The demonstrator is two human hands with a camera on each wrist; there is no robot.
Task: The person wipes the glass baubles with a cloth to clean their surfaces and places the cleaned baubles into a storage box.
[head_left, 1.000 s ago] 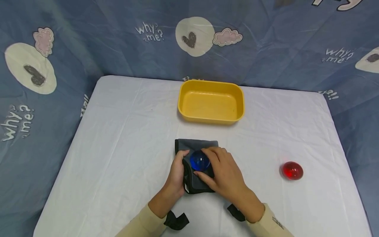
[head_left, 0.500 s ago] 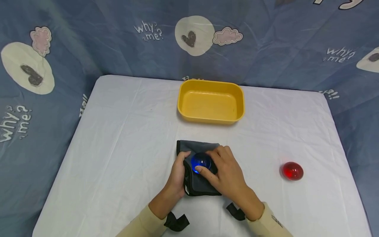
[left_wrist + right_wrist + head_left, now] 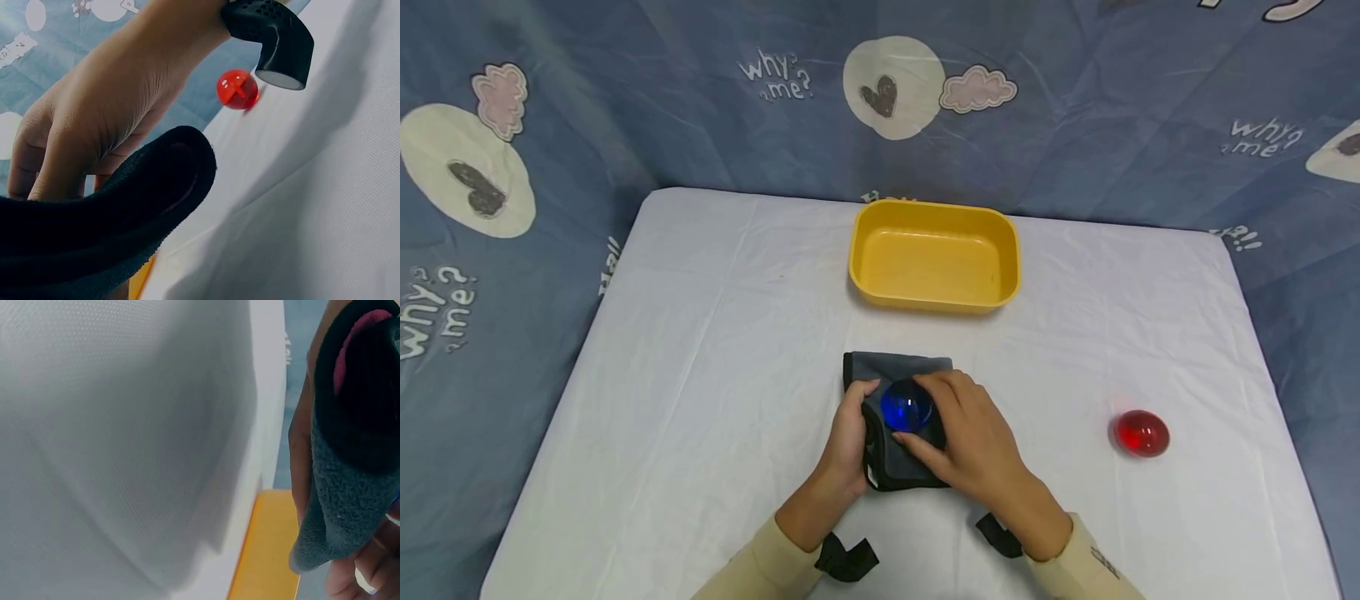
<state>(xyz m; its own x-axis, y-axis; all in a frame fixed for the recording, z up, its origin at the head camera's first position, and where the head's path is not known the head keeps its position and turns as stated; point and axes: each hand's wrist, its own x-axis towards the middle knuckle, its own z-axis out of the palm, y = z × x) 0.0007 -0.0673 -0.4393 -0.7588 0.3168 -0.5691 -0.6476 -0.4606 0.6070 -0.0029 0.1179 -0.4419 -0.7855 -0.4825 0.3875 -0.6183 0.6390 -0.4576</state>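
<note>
Since half a second earlier the right hand [image 3: 973, 437] had eased back, thumb and fingers cupping the blue ball [image 3: 906, 406] while the left hand [image 3: 847, 433] pinched the grey cloth [image 3: 895, 371] edge, where a steady, snug wrap would serve best.

Grey cloth [image 3: 340, 506] close up, white tablecloth [image 3: 125, 444], yellow tray [image 3: 265, 550] beyond

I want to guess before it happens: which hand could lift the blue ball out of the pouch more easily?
Probably the right hand: its fingers already curl around the blue ball. The left hand grips the pouch edge, steadying it.
</note>
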